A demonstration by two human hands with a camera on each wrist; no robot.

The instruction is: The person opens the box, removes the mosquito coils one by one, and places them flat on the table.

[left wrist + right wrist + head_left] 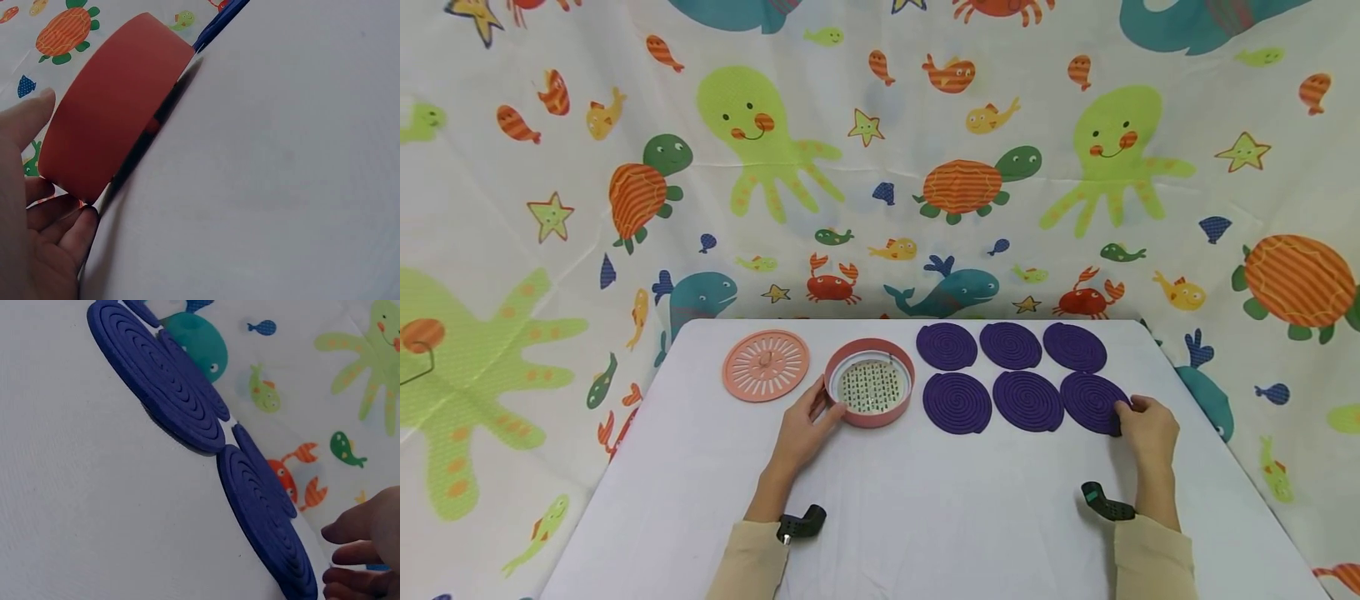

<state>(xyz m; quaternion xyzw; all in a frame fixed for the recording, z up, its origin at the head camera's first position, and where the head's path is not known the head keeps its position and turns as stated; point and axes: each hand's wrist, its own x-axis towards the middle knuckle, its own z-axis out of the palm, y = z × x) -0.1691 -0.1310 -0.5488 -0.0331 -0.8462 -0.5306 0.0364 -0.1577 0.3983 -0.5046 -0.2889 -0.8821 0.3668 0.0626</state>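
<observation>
My left hand (pixel 807 427) grips the left side of a round red mosquito-coil holder (pixel 115 103), thumb in front and fingers behind in the head view. The holder has a white inner ring and a speckled mesh-like base (pixel 872 387); its wall faces the left wrist camera. My right hand (pixel 1150 429) is at the right edge of the front-row right purple mosquito coil (pixel 1090 400). In the right wrist view its loosely bent fingers (pixel 356 553) lie close beside that coil (pixel 256 506); whether they touch it is unclear.
A slotted coral lid (pixel 765 365) with a small central knob lies left of the holder. Several other purple spiral coils (pixel 957 403) lie flat in two rows right of it. All rest on a white-covered table (pixel 940 517), with a sea-animal patterned curtain (pixel 880 233) behind.
</observation>
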